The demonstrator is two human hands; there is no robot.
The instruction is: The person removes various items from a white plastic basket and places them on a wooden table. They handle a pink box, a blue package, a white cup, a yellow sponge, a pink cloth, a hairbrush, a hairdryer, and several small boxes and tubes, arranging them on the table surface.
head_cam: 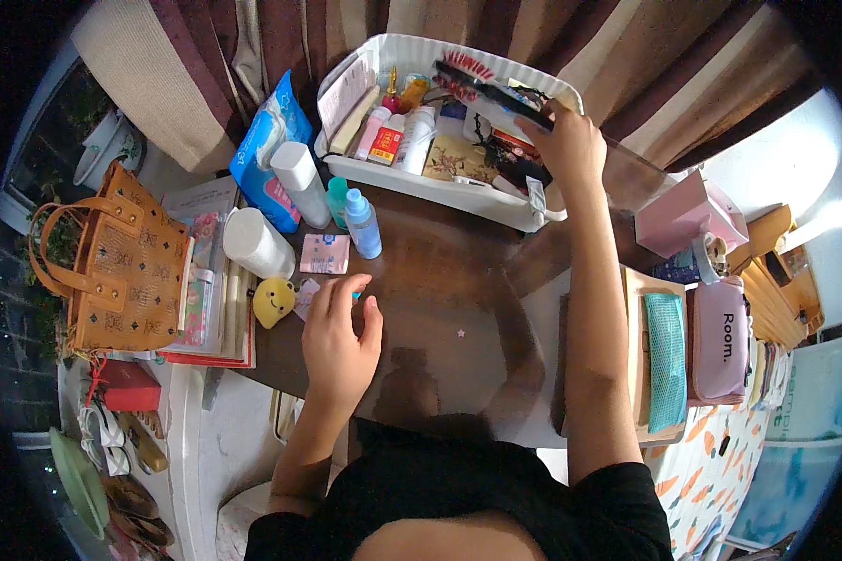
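My right hand (568,147) grips the handle of a black hairbrush (488,88) with red bristles, holding it over the right part of a white plastic bin (421,184). Inside the bin lie a white bottle (414,140), a red-and-yellow box (386,142), a pink-capped bottle (372,132) and a flower-printed item (458,158), among other small things. A white tube (535,195) leans on the front rim. My left hand (340,347) hovers low over the dark desk (456,287) with its fingers apart and nothing in its grasp. Just beyond its fingertips are a pink packet (325,254) and a blue spray bottle (363,224).
Left of the bin stand a blue pack (270,154), a white-capped bottle (299,184), a tissue roll (258,242) and a yellow plush (274,303). A brown handbag (130,270) rests beside stacked books. To the right are a teal mesh pouch (665,363) and a pink case (719,340).
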